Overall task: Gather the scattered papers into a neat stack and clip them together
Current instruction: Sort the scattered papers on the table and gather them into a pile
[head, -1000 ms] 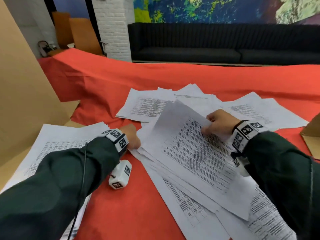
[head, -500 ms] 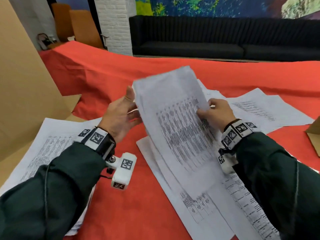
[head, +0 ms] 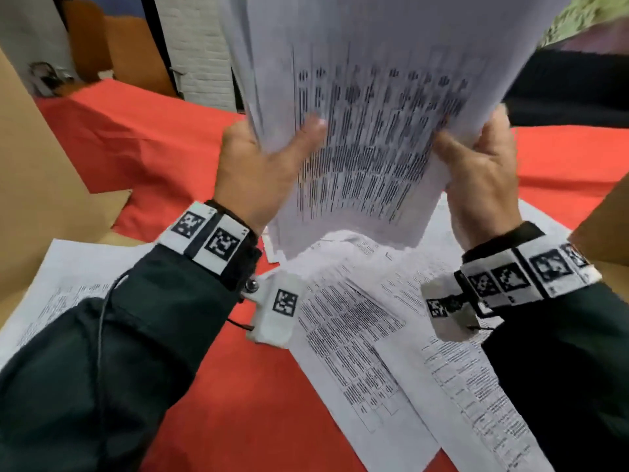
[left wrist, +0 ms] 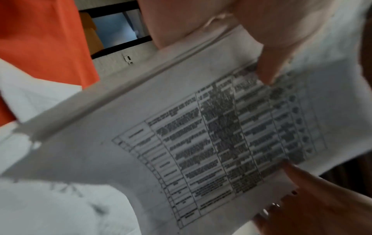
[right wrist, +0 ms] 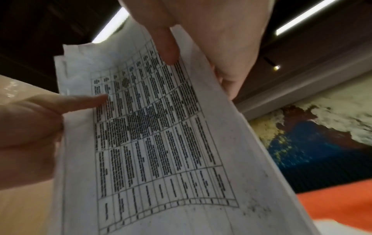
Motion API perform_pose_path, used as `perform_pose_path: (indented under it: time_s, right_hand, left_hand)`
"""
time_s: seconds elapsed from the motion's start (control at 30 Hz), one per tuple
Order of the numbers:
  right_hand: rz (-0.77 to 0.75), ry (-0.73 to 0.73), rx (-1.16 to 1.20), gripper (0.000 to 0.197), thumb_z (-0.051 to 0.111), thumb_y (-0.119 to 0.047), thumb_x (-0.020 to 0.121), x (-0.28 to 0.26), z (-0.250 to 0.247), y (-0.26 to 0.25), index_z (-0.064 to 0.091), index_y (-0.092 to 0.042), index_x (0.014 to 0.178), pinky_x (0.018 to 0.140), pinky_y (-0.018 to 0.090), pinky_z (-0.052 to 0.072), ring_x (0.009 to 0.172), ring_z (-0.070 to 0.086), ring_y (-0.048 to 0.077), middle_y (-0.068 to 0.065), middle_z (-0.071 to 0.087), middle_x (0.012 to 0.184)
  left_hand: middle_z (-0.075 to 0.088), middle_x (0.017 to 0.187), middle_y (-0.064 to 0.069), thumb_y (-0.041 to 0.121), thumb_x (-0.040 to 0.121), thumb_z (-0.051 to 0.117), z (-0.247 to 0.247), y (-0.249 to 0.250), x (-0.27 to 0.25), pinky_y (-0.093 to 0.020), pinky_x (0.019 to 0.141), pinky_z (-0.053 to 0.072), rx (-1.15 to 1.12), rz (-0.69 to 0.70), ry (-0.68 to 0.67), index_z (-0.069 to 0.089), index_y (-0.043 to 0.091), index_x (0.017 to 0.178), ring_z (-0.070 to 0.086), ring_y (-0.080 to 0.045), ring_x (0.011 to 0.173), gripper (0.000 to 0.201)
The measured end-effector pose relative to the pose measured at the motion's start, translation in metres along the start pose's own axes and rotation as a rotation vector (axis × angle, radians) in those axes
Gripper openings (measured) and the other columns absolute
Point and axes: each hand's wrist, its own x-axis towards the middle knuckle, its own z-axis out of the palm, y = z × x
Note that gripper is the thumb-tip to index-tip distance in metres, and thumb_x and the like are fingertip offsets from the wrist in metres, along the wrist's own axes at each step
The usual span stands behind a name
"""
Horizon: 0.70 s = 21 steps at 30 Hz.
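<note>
Papers (head: 374, 137) raised upright between left hand (head: 252, 172) and right hand (head: 483, 178), each grip pinching a side edge, probably to square them; more sheets (head: 357, 335) lie on the counter (head: 238, 403) below.

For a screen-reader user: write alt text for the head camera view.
Two hands, the left hand and the right hand, hold a sheaf of printed papers upright above a red tablecloth. More printed sheets lie scattered on the cloth below, and a black sofa stands behind.
</note>
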Motion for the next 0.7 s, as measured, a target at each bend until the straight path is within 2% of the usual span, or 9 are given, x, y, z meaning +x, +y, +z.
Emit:
perform_pose_path:
  time_s: [0.1, 0.17, 0.23, 0.3, 0.37, 0.47, 0.53, 0.6, 0.7]
  right_hand:
    - [0.091, 0.036, -0.056, 0.03, 0.067, -0.013, 0.082, -0.028, -0.01, 0.02, 0.049, -0.023, 0.105, 0.079, 0.024, 0.053, 0.086, 0.064, 0.005, -0.003, 0.066, 0.1]
    - [0.136, 0.076, -0.097, 0.024, 0.066, -0.016, 0.082, -0.04, -0.013, 0.031, 0.048, -0.023, 0.096, 0.066, 0.016, 0.048, 0.071, 0.06, 0.0, -0.001, 0.063, 0.092]
    - [0.131, 0.088, -0.126, 0.015, 0.063, -0.018, 0.086, -0.041, -0.013, 0.034, 0.05, -0.024, 0.091, 0.064, 0.019, 0.045, 0.069, 0.056, 0.004, 0.001, 0.06, 0.087]
    - [0.024, 0.109, -0.163, 0.013, 0.058, -0.009, 0.09, -0.034, -0.011, 0.028, 0.053, -0.02, 0.092, 0.069, 0.03, 0.043, 0.076, 0.052, 0.012, 0.004, 0.058, 0.086]
    - [-0.087, 0.156, -0.137, 0.017, 0.054, -0.003, 0.091, -0.027, -0.008, 0.016, 0.053, -0.019, 0.096, 0.07, 0.036, 0.044, 0.078, 0.052, 0.018, 0.009, 0.059, 0.088]
    - [-0.106, 0.184, -0.074, 0.025, 0.054, -0.002, 0.092, -0.027, -0.006, 0.007, 0.045, -0.025, 0.095, 0.059, 0.031, 0.041, 0.064, 0.049, 0.014, 0.003, 0.058, 0.077]
    - [-0.03, 0.146, -0.148, 0.025, 0.057, -0.004, 0.091, -0.039, -0.006, 0.017, 0.046, -0.027, 0.093, 0.062, 0.033, 0.047, 0.067, 0.055, 0.014, 0.0, 0.063, 0.081]
    - [0.056, 0.088, -0.227, 0.025, 0.058, -0.006, 0.092, -0.055, -0.006, 0.031, 0.049, -0.029, 0.091, 0.068, 0.032, 0.051, 0.074, 0.06, 0.009, -0.003, 0.065, 0.086]
    - [0.086, 0.064, -0.232, 0.027, 0.055, 0.0, 0.096, -0.061, -0.006, 0.036, 0.05, -0.026, 0.093, 0.071, 0.024, 0.051, 0.078, 0.06, 0.003, -0.005, 0.063, 0.09]
  left_hand:
    - [0.078, 0.102, 0.014, 0.02, 0.083, 0.083, -0.006, -0.026, -0.02, -0.029, 0.095, 0.057, 0.085, -0.095, -0.126, 0.074, 0.02, 0.11, 0.074, -0.006, 0.1, 0.028]
    - [0.078, 0.101, 0.012, 0.033, 0.078, 0.087, -0.012, -0.045, -0.031, -0.031, 0.092, 0.059, 0.228, -0.176, -0.165, 0.076, 0.018, 0.109, 0.074, -0.004, 0.097, 0.035]
    - [0.078, 0.093, 0.009, 0.046, 0.077, 0.085, -0.012, -0.049, -0.029, -0.037, 0.086, 0.061, 0.346, -0.236, -0.14, 0.078, 0.017, 0.099, 0.075, -0.007, 0.089, 0.038]
    - [0.079, 0.09, 0.003, 0.058, 0.077, 0.077, -0.006, -0.039, -0.022, -0.044, 0.082, 0.06, 0.448, -0.183, -0.112, 0.079, 0.014, 0.095, 0.076, -0.016, 0.087, 0.048]
    - [0.078, 0.087, 0.0, 0.051, 0.084, 0.074, 0.001, -0.022, -0.016, -0.038, 0.074, 0.059, 0.475, -0.065, -0.072, 0.078, 0.012, 0.094, 0.074, -0.018, 0.082, 0.041]
    - [0.071, 0.07, 0.001, 0.04, 0.094, 0.069, 0.006, -0.013, -0.014, -0.025, 0.058, 0.047, 0.49, 0.005, -0.021, 0.071, 0.015, 0.082, 0.059, -0.004, 0.06, 0.027]
    - [0.071, 0.075, 0.011, 0.04, 0.092, 0.071, 0.006, -0.024, -0.025, -0.022, 0.068, 0.053, 0.494, -0.091, -0.043, 0.073, 0.025, 0.093, 0.065, 0.0, 0.069, 0.015]
    - [0.076, 0.089, 0.014, 0.042, 0.087, 0.076, 0.005, -0.038, -0.044, -0.031, 0.084, 0.059, 0.47, -0.217, -0.105, 0.074, 0.029, 0.103, 0.073, -0.007, 0.086, 0.021]
    - [0.079, 0.087, 0.001, 0.035, 0.082, 0.084, 0.005, -0.045, -0.054, -0.044, 0.081, 0.062, 0.321, -0.299, -0.006, 0.075, 0.02, 0.092, 0.073, -0.013, 0.079, 0.019]
